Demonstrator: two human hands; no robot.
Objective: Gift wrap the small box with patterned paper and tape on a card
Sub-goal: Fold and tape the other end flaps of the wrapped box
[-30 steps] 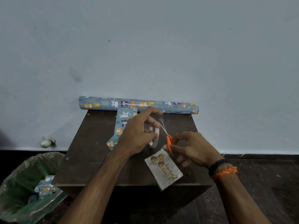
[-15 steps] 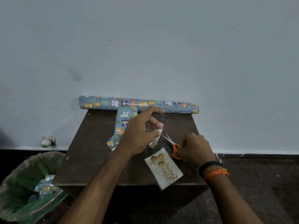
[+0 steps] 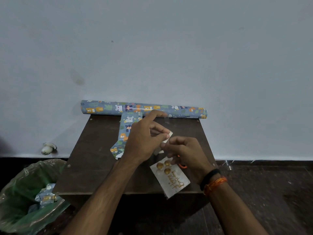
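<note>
Since before, our right hand (image 3: 188, 155) dropped the scissors (image 3: 182, 165) (orange handle peeking) and joined the left hand (image 3: 144, 139); both hands' fingers pinch one tape (image 3: 166, 139). One card (image 3: 171, 178) lies on the bench (image 3: 94, 160), one roll (image 3: 144, 109) behind.

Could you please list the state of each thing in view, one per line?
Wrapping paper roll: rolled, lying along the table's far edge.
Wrapped box: wrapped, flat on table.
Card: flat, overhanging the near edge.
Tape roll: held by left hand.
Scissors: under right hand.
Bin: lined, holding paper scraps.
</note>
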